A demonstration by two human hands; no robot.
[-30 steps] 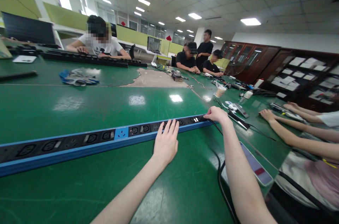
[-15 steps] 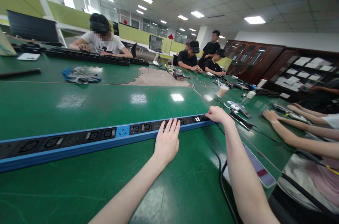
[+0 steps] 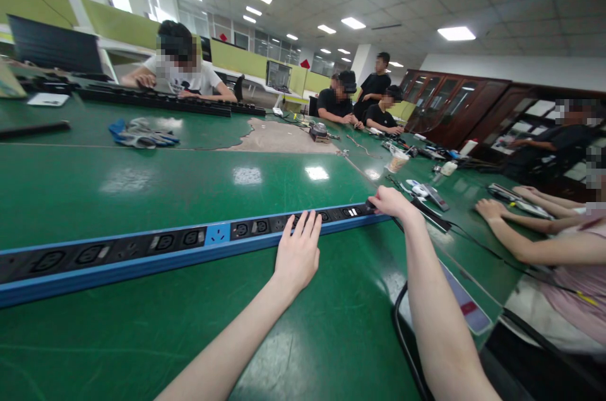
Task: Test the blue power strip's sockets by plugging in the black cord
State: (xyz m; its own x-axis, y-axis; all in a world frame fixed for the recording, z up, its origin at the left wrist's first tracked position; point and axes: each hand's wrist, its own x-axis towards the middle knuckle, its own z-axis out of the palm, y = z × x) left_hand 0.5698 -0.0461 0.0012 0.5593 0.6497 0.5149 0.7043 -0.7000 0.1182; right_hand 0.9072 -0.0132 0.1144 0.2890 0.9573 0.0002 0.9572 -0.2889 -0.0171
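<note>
A long blue power strip (image 3: 184,246) with black sockets and one blue socket lies across the green table (image 3: 227,319). My left hand (image 3: 299,249) lies flat on the strip right of its middle, fingers stretched out over the sockets. At the strip's far right end, the fingers of my right hand (image 3: 392,202) are closed around a black plug (image 3: 370,205) at the end socket. How deep the plug sits cannot be seen. A black cable (image 3: 398,331) runs beside and partly under my right forearm.
A phone-like flat device (image 3: 466,300) lies right of my forearm. Blue-grey gloves (image 3: 142,134), a plastic cup (image 3: 398,161) and a bare grey patch (image 3: 279,137) are farther back. Co-workers sit across the table; another person's hand (image 3: 490,208) rests at the right.
My right hand has shifted slightly at the strip's end, and the black plug in its fingers shows more. My left hand stays on the strip. People at the right have moved.
</note>
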